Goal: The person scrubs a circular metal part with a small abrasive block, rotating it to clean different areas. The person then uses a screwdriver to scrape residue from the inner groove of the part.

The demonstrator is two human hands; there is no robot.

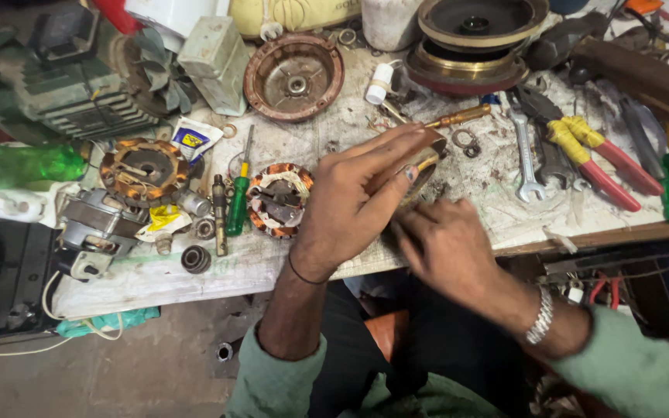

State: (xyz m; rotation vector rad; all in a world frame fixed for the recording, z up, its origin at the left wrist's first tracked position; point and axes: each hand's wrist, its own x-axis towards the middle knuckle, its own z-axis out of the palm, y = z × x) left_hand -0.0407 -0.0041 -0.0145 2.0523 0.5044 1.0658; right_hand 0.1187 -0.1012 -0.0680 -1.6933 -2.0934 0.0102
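A copper-wound stator (279, 200) lies just left of the left hand (350, 203), which presses flat, fingers stretched, over a round metal motor housing (427, 159) near the bench's front edge (551, 241); the right hand (444, 246) curls loosely beside it, gripping nothing visible. The housing looks stiff, heavy and likely greasy, best held by its rim. A spanner (526, 155) and red-handled pliers (594, 159) crowd the right, leaving little room.

My motor repair workshop.
My grimy surface (443, 209) carries copper-wound stators (279, 200), a rusty motor end cover (293, 76) at upper centre, pliers (582, 147), a spanner (526, 155) and screwdrivers (238, 197) at right.
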